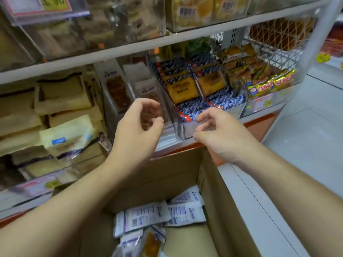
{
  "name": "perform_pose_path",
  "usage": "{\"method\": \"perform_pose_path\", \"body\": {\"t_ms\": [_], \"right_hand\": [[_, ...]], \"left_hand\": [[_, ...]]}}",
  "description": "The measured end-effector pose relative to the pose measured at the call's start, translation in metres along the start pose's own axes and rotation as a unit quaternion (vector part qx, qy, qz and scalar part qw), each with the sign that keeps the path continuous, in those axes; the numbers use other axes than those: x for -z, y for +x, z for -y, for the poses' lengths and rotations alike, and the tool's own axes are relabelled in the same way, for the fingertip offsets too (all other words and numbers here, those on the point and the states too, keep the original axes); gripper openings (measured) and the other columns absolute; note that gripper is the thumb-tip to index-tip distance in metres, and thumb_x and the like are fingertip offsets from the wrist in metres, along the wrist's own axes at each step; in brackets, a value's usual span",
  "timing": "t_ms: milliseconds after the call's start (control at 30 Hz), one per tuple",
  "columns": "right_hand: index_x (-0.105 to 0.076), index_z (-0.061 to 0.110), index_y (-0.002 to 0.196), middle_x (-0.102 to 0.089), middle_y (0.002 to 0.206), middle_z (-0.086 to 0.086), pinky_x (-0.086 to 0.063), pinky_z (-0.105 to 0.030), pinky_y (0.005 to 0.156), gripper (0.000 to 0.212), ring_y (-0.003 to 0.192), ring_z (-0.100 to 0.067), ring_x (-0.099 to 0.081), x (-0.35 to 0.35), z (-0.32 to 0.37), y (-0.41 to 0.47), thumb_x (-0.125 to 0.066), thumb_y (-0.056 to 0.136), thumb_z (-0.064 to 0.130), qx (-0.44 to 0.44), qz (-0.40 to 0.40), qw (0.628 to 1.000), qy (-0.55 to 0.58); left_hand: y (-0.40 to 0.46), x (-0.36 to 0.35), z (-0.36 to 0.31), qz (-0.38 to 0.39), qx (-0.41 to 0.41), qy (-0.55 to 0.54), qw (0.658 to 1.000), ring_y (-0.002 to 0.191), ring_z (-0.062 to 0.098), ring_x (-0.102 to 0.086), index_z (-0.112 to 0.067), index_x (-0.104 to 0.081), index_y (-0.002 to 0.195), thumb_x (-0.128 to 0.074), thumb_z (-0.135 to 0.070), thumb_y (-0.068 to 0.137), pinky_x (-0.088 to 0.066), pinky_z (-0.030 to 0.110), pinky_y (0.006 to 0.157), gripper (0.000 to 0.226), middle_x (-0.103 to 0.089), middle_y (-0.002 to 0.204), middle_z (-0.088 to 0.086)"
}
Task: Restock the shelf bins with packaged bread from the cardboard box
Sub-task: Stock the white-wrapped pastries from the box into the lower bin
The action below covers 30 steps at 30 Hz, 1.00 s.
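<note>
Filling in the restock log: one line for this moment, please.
left hand: empty, loosely curled | right hand: empty, at clear bin front | cardboard box: white bread packs inside

A grey tiled floor (306,138) fills the right side. A white upright post (323,32) stands at the shelf's right end, with a yellow round sticker (323,57) beside it. A white wire basket (278,37) hangs far right. A pink-edged price tag (263,104) sits low; another price sign (46,4) shows far left.

price tag (55,2) reading 1.90
</note>
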State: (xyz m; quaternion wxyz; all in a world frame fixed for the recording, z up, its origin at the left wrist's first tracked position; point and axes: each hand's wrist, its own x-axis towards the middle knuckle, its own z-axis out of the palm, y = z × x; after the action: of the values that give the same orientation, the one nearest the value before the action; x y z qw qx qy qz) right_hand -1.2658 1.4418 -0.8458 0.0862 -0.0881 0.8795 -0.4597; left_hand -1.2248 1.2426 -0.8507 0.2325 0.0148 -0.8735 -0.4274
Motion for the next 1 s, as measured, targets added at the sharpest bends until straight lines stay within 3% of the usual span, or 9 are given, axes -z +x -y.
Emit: {"method": "perform_pose_path", "body": {"t_ms": [100,200,300,400,600,733,833,933,1000], "right_hand": [[-0.062,0.030,0.108,-0.073,0.092,0.005,-0.058,-0.031,0.081,0.021,0.082,-0.008,-0.069,-0.003,-0.006,-0.012,-0.070,0.094,0.017,0.022,0.030,0.999,-0.035],[-0.064,0.031,0.106,-0.074,0.091,0.005,-0.060,-0.035,0.078,0.020,0.080,-0.009,-0.070,0.000,-0.013,-0.023,-0.071,0.092,0.018,0.019,0.036,0.998,-0.043],[-0.065,0.032,0.104,-0.076,0.088,0.005,-0.063,-0.047,0.082,0.018,0.080,-0.014,-0.072,0.003,-0.022,-0.030,-0.068,0.093,0.018,0.010,0.021,0.998,-0.051],[-0.065,0.033,0.104,-0.075,0.086,0.009,-0.063,-0.048,0.083,0.020,0.079,-0.012,-0.072,0.006,-0.029,-0.032,-0.071,0.093,0.018,0.013,0.017,0.997,-0.073],[-0.065,0.035,0.105,-0.073,0.093,0.012,-0.062,-0.039,0.084,0.020,0.085,-0.010,-0.072,0.003,-0.040,-0.030,-0.074,0.090,0.024,0.035,0.034,0.995,-0.086],[-0.068,0.035,0.104,-0.074,0.095,0.008,-0.063,-0.039,0.082,0.025,0.088,-0.012,-0.073,-0.004,-0.048,-0.023,-0.069,0.080,0.029,0.040,0.048,0.996,-0.066],[-0.069,0.034,0.105,-0.075,0.096,0.006,-0.063,-0.038,0.081,0.025,0.090,-0.013,-0.074,-0.007,-0.054,-0.017,-0.070,0.084,0.021,0.043,0.061,0.995,-0.062],[-0.070,0.033,0.104,-0.076,0.096,0.005,-0.063,-0.040,0.082,0.024,0.091,-0.015,-0.074,-0.011,-0.056,-0.014,-0.071,0.084,0.020,0.049,0.057,0.995,-0.060],[-0.071,0.032,0.104,-0.076,0.095,0.005,-0.063,-0.040,0.083,0.023,0.090,-0.014,-0.074,-0.013,-0.055,-0.013,-0.072,0.086,0.017,0.055,0.062,0.995,-0.062]], "left_hand": [[-0.057,-0.011,0.010,0.127,0.008,-0.014,0.992,0.084,0.010,-0.068,-0.028,-0.065,0.102,-0.070,-0.015,0.094,-0.052,0.018,0.074,0.016,-0.069,0.091,-0.008],[-0.100,-0.041,0.048,0.256,0.096,0.032,0.961,0.077,0.006,-0.066,-0.029,-0.066,0.095,-0.073,-0.018,0.090,-0.050,0.015,0.071,0.013,-0.070,0.085,-0.008],[-0.121,-0.078,0.101,0.329,0.128,0.104,0.930,0.081,0.005,-0.064,-0.026,-0.065,0.100,-0.074,-0.025,0.086,-0.052,0.022,0.078,0.017,-0.068,0.091,-0.009],[-0.131,-0.113,0.143,0.374,0.144,0.134,0.906,0.097,0.013,-0.064,-0.023,-0.065,0.113,-0.075,-0.030,0.086,-0.049,0.024,0.085,0.030,-0.066,0.105,-0.008],[-0.144,-0.170,0.206,0.396,0.214,0.088,0.889,0.111,0.008,-0.065,-0.026,-0.071,0.122,-0.080,-0.027,0.089,-0.046,0.016,0.092,0.035,-0.069,0.118,-0.009],[-0.154,-0.199,0.233,0.398,0.176,0.133,0.891,0.119,0.016,-0.060,-0.026,-0.072,0.127,-0.077,-0.031,0.089,-0.046,0.028,0.103,0.039,-0.066,0.127,-0.005],[-0.162,-0.209,0.245,0.385,0.155,0.174,0.893,0.119,0.022,-0.055,-0.028,-0.073,0.116,-0.073,-0.034,0.092,-0.044,0.037,0.102,0.025,-0.064,0.123,-0.003],[-0.167,-0.206,0.246,0.369,0.176,0.121,0.905,0.116,0.018,-0.053,-0.027,-0.073,0.097,-0.074,-0.028,0.091,-0.044,0.037,0.102,0.006,-0.064,0.116,-0.007],[-0.166,-0.193,0.243,0.368,0.196,0.073,0.906,0.107,0.013,-0.058,-0.024,-0.071,0.087,-0.074,-0.024,0.090,-0.047,0.033,0.096,0.004,-0.068,0.106,-0.011]]}}
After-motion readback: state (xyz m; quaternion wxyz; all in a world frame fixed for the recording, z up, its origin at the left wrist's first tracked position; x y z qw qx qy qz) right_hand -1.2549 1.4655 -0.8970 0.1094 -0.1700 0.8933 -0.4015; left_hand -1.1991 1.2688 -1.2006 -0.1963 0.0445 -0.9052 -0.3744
